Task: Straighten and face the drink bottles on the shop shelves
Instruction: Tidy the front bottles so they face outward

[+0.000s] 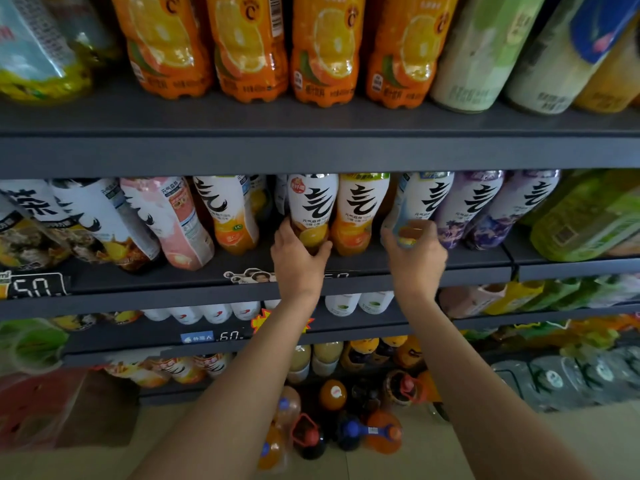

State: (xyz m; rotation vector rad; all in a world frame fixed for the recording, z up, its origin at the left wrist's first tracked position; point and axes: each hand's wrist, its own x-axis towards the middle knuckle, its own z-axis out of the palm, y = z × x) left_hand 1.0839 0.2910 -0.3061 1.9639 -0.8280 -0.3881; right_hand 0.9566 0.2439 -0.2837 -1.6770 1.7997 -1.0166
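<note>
A row of white-labelled drink bottles stands on the middle shelf (pixel 346 268). My left hand (pixel 298 258) grips the base of a bottle with a yellow lemon label (pixel 313 202), fingers on its left side and thumb on its right. My right hand (pixel 417 254) grips the base of a pale blue-labelled bottle (pixel 424 199), which tilts to the right. An orange-labelled bottle (pixel 360 209) stands upright between the two. To the right, two purple-labelled bottles (pixel 478 209) lean right. On the left, a pink-labelled bottle (pixel 173 220) leans left.
The upper shelf (pixel 311 154) carries orange juice bottles (pixel 249 46) and pale green bottles (pixel 481 53). Green bottles (pixel 585 216) fill the far right of the middle shelf. Lower shelves hold white bottles (pixel 343 304); large bottles (pixel 332 396) stand on the floor.
</note>
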